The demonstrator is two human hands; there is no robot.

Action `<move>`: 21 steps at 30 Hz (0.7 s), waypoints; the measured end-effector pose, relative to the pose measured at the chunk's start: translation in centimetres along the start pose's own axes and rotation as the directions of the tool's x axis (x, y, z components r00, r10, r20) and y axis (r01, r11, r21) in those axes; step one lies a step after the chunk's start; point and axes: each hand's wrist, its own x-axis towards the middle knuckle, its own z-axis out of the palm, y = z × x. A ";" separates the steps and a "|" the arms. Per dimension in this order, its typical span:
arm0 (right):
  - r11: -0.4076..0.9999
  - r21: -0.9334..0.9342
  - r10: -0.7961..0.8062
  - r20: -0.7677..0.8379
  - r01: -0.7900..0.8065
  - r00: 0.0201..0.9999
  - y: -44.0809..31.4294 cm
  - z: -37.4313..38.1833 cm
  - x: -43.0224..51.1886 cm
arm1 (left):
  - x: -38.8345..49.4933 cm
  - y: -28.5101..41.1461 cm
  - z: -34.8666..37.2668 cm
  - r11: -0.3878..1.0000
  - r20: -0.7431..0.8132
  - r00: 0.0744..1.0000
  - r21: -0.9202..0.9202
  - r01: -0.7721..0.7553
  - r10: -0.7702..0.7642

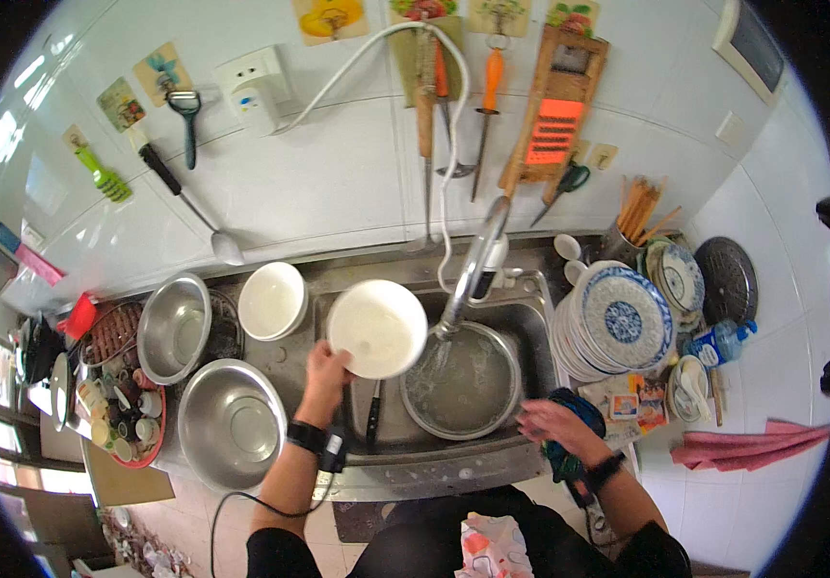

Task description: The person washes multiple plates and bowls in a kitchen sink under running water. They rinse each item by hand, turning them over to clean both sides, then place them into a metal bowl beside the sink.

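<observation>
My left hand (pixel 326 379) grips the rim of a white bowl (pixel 377 329), held tilted above the left part of the sink. The bowl's inside faces me and looks wet. My right hand (pixel 556 426) has its fingers apart near the sink's right front corner, beside a dark blue-green cloth (pixel 566 473). Water runs from the curved metal faucet (pixel 476 267) into a steel basin (pixel 462 383) of water standing in the sink (pixel 530 318). A black-handled knife (pixel 373 415) lies at the sink's left side, its upper end hidden behind the bowl.
Left of the sink are stacked white bowls (pixel 272 300), two steel basins (pixel 234 426) and a red tray (pixel 160 433) of jars. Stacked plates (pixel 624 321), a chopstick holder (pixel 621 242) and a blue bottle (pixel 718 345) stand right. Kitchen tools, including a wooden grater (pixel 556 108), hang behind.
</observation>
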 end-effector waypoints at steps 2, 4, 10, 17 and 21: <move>1.000 0.006 0.006 0.126 -0.007 0.992 -1.6 2.3 4.2 | -2.3 -2.9 3.8 0.996 0.039 0.997 -0.057 0.072 -0.070; 0.987 0.146 -0.097 0.246 0.062 0.964 -2.3 4.3 6.8 | -4.4 -5.5 6.7 0.992 0.095 0.991 -0.076 0.105 -0.098; 0.915 0.378 -0.154 0.004 0.141 0.988 -1.5 6.4 10.4 | -6.8 -7.3 8.5 0.929 0.100 0.992 0.354 -0.106 0.075; 0.947 0.270 -0.166 -0.059 0.176 0.984 -2.3 7.2 12.2 | -9.3 -7.8 10.7 0.208 0.649 0.619 0.597 -0.775 0.442; 0.976 0.163 -0.150 0.027 0.144 0.988 -4.2 6.1 11.2 | -6.7 -6.8 6.7 -0.366 0.751 0.526 0.657 -0.659 0.399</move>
